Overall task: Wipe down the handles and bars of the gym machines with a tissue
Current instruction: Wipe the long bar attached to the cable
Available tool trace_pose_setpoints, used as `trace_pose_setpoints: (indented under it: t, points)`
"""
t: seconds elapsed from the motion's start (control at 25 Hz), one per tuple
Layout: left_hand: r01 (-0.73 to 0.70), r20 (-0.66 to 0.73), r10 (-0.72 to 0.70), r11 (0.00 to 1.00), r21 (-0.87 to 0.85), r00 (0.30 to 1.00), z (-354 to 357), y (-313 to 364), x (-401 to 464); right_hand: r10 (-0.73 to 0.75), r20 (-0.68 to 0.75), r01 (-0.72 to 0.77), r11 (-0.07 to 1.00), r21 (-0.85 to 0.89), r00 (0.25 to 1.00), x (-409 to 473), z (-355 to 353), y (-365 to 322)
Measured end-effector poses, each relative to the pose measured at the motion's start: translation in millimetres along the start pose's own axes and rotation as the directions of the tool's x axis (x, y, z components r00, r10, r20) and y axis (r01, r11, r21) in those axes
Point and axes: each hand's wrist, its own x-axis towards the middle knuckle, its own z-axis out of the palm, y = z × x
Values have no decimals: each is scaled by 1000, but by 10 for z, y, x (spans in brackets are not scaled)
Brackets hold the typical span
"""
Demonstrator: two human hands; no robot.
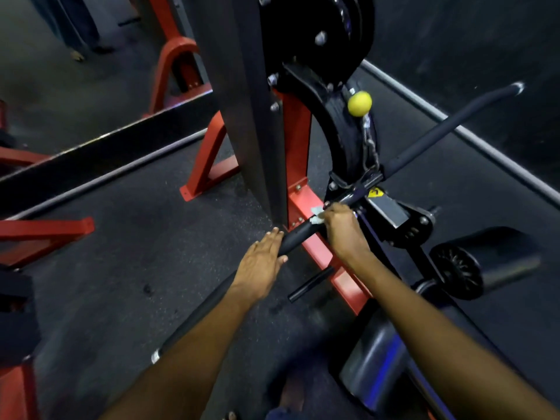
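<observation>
Tissue (317, 216): white, crumpled, pinched against black bar (298, 234) by right hand (342, 230), fingers curled round bar, near bar's middle. Left hand (263, 262): grip wide, fingers straight, resting on bar beside right. Bar: long, angled, hung by chain (372, 144) under yellow ball (359, 103). Red frame (318, 250) beneath, on floor.

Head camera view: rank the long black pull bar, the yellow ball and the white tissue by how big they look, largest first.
1. long black pull bar
2. yellow ball
3. white tissue, mostly hidden under the right hand, so its rank is unsure.
</observation>
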Motion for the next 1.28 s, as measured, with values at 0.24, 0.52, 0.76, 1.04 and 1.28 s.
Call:
trace_pose_setpoints:
  t: [0.24, 0.52, 0.76, 1.04, 1.28]
  points:
    - [-101, -148, 113, 991, 83, 983, -753, 673, -223, 208, -152, -201, 978, 62, 966, -365, -887, -539]
    - [-176, -284, 218, 971, 164, 934, -1467, 1456, -1118, 316, -392, -353, 935, -24, 864, -1611, -1872, -1038]
    - [-338, -307, 376, 925, 172, 874, -1550, 1915, -1966, 366, -529, -412, 911, 34, 765, -2850, -2110, -1272]
    - [-550, -229, 572, 820, 155, 788, -1192, 2834, -2811, 498, -610, -593, 803, 56, 616, -4410, -2320, -1155]
    - [-711, -142, 727, 686, 152, 672, -629, 3941, -3612, 615, -644, -718, 681, 142, 455, -5805, -2639, -615]
